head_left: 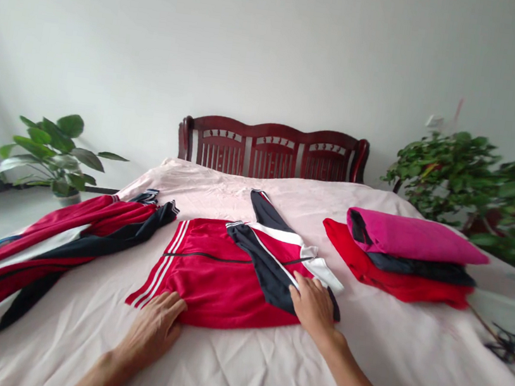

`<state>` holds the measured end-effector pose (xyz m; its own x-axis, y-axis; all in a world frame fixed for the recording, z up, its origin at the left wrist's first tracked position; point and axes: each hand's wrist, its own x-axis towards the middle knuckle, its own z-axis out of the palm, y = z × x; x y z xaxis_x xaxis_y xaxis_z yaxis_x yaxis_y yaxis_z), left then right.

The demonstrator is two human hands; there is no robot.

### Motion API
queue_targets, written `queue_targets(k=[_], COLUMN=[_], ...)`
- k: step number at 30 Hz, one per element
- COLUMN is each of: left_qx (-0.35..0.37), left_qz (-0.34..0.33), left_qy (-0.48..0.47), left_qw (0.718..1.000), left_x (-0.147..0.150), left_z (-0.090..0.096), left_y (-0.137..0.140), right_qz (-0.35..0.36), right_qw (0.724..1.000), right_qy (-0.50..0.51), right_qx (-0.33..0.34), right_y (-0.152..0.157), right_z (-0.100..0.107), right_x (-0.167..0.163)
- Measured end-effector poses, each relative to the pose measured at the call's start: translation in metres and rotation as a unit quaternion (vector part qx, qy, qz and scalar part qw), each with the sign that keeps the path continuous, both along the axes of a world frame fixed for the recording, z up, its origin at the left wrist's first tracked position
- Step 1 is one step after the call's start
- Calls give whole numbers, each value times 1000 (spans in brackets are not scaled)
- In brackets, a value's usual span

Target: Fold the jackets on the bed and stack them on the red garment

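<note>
A red track jacket [219, 290] with navy sleeves, a white collar and a white-striped hem lies flat on the bed, its hem to the left. The near navy sleeve [269, 274] is folded across the body; the far navy sleeve [268, 210] points away toward the headboard. My left hand [157, 323] is closed on the near edge of the jacket beside the striped hem, fingers bent over the fabric. Near the shoulder, my right hand [313, 303] rests on the folded sleeve with its fingers apart.
More red, navy and white track clothes [53, 247] lie loose at the left. To the right is a stack of folded clothes, with a magenta garment [417, 236] on top of red clothing [398, 283]. A dark wooden headboard [275, 133] and plants [447, 168] stand beyond.
</note>
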<state>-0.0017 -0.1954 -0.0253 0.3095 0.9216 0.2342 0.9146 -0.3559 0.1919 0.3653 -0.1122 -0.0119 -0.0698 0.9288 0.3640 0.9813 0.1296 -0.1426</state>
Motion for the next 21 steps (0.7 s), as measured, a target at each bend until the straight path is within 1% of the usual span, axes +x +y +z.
queue_targets(k=[3,5,7,9,12,14,15,18,20,21], left_qx=[6,9,12,16,18,19,20,20,16,11], left_qz=[8,9,9,10,11,13,14,16,19,21], left_qy=[1,1,1,3,3,3,3,3,0,-4], left_qw=[1000,1000,1000,1000,1000,1000,1000,1000,1000,1000], left_x=[2,2,2,1,0,0,0,2,4,5], left_z=[-1,-2,-3,-5,-5,-6,-6,-7,-5,-3], left_y=[1,1,2,2,2,3,3,4,2,0], right_qz=[-17,-24,-19,-1,71,133,166,253,284,282], right_qw=[993,986,982,976,958,939,924,858,816,809], right_qy=[75,116,138,169,230,260,273,313,340,351], right_qx=[-86,-118,-131,-140,-156,-183,-210,-319,-371,-377], right_y=[27,47,63,71,67,53,45,21,13,13], right_z=[11,16,20,25,38,48,52,61,61,61], right_x=[-19,-32,-44,-55,-62,-61,-58,-44,-32,-26])
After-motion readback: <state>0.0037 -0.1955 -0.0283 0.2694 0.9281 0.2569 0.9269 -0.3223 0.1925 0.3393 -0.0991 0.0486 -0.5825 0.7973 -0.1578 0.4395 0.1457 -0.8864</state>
